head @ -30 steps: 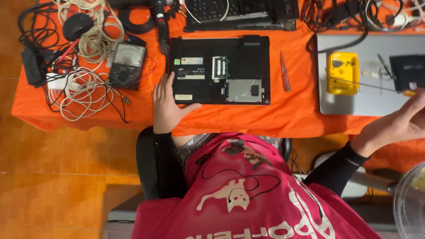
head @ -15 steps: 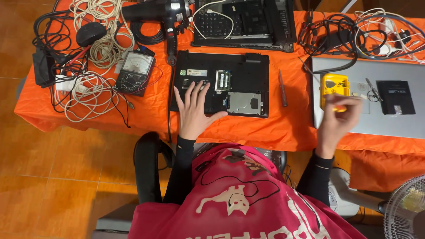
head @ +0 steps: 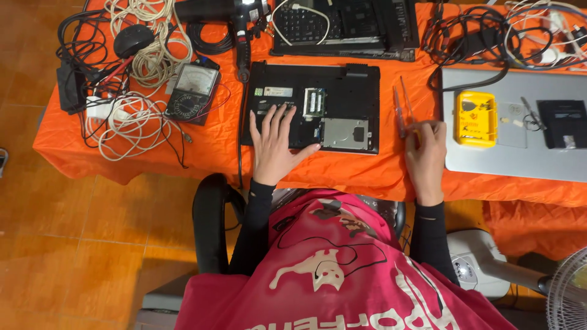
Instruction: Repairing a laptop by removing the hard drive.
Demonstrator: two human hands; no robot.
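A black laptop (head: 345, 85) lies bottom-up on the orange tablecloth (head: 214, 143), its memory and drive bays uncovered. My left hand (head: 275, 143) rests flat on its front left part, fingers spread. Just right of the laptop, my right hand (head: 426, 159) sits on the cloth, its fingertips pinching a thin screwdriver (head: 408, 101) that points away from me. A second thin screwdriver (head: 397, 113) lies loose beside it.
A silver laptop (head: 513, 162) at the right carries a yellow box (head: 476, 119) and a black part (head: 562, 122). An analog multimeter (head: 191, 91), tangled cables (head: 131, 122) and another opened laptop (head: 342, 24) crowd the left and back. A fan (head: 568, 287) stands on the floor.
My left hand slid from the table edge onto the black laptop. My right hand came in from the far right, past the yellow box, to the cloth beside the laptop.
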